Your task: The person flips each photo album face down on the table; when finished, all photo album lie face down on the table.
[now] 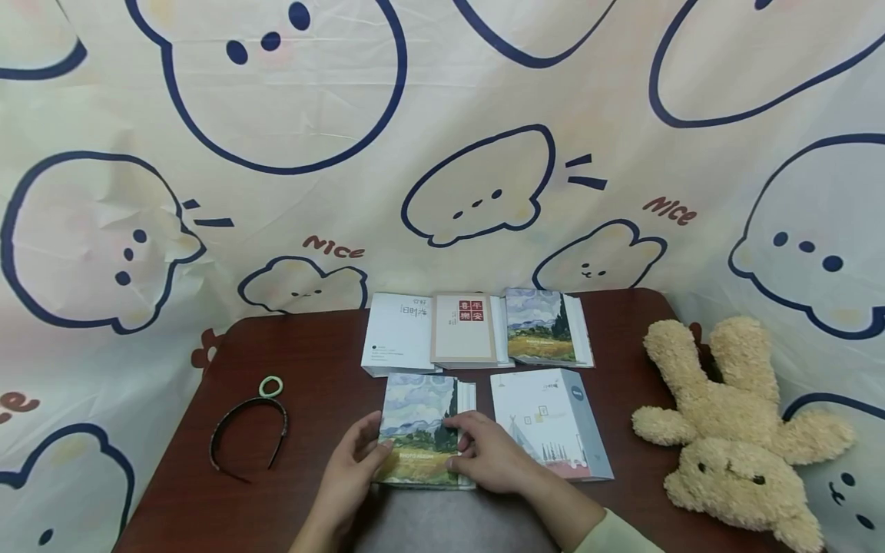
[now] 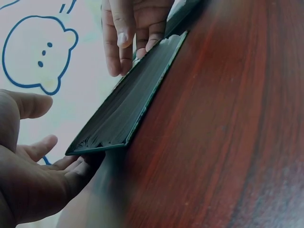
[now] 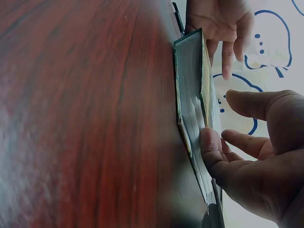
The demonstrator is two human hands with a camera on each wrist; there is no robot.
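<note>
A photo album [image 1: 418, 438] with a painted landscape cover lies in front of me on the dark red-brown table, white page edges showing at its right. My left hand [image 1: 351, 465] is at the album's left side. The left wrist view shows fingers [image 2: 88, 166] touching its spine edge, the thumb held away. From the right, my right hand [image 1: 494, 453] reaches the cover's free edge. A fingertip [image 3: 207, 137] touches that edge, and this thumb is also apart from the album. Between cover and pages a narrow wedge-shaped gap shows in the right wrist view.
Behind stand a white album [image 1: 397, 338], a beige one [image 1: 459, 338] and another landscape album [image 1: 541, 330], lying side by side. A white-and-grey album [image 1: 546, 422] lies right. A headband [image 1: 216, 438] and green ring [image 1: 263, 388] lie left, a plush bear [image 1: 733, 430] far right.
</note>
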